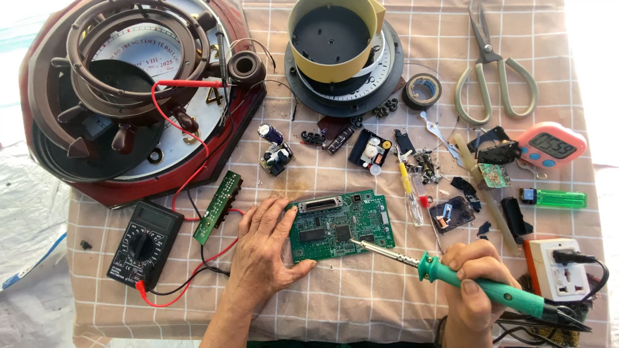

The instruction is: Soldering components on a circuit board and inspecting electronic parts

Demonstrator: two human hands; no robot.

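as iron tip (353, 242) touches, green circuit board (340, 225)

A pink timer (552, 146) with a grey rectangular screen lies far right; a black multimeter (144, 243) with a dull grey screen lies left.

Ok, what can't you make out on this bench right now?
- Head view: which joint the soldering iron tip touches on the green circuit board: too small.
- Board's left edge: covered by left hand.
- Iron's cord: cut off by the bottom edge.
- Multimeter screen: too small.
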